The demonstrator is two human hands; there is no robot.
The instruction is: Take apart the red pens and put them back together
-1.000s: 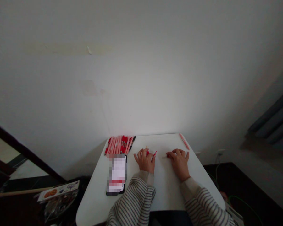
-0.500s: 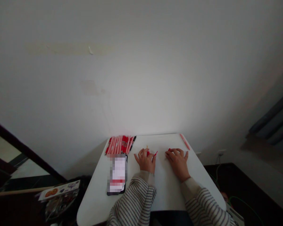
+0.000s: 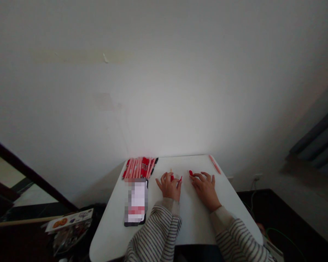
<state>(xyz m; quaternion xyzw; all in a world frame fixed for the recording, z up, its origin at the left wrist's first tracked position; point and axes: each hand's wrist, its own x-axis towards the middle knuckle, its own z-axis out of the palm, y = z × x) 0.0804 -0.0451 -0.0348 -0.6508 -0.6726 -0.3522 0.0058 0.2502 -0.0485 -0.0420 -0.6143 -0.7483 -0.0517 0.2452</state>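
My left hand (image 3: 170, 188) is low over the white table (image 3: 191, 225), with its fingers curled round a red pen part (image 3: 172, 178). A thin red tip (image 3: 180, 178) sticks out beside the index finger and thumb; whether it belongs to the same part I cannot tell. To the right, my right hand (image 3: 205, 187) pinches a short red pen piece (image 3: 191, 173) at its fingertips. The two hands are apart, with a small gap between the red pieces. The lower ends of both pieces are hidden by fingers.
A row of pink, red and black pens (image 3: 138, 168) lies at the table's back left. Below it is a phone (image 3: 136, 202) with a blurred screen. One pink pen (image 3: 214, 164) lies near the back right edge. The wall (image 3: 180, 91) stands directly behind the table.
My right hand has shifted slightly left, and more of the red piece at its fingertips shows. My left hand has hardly moved.
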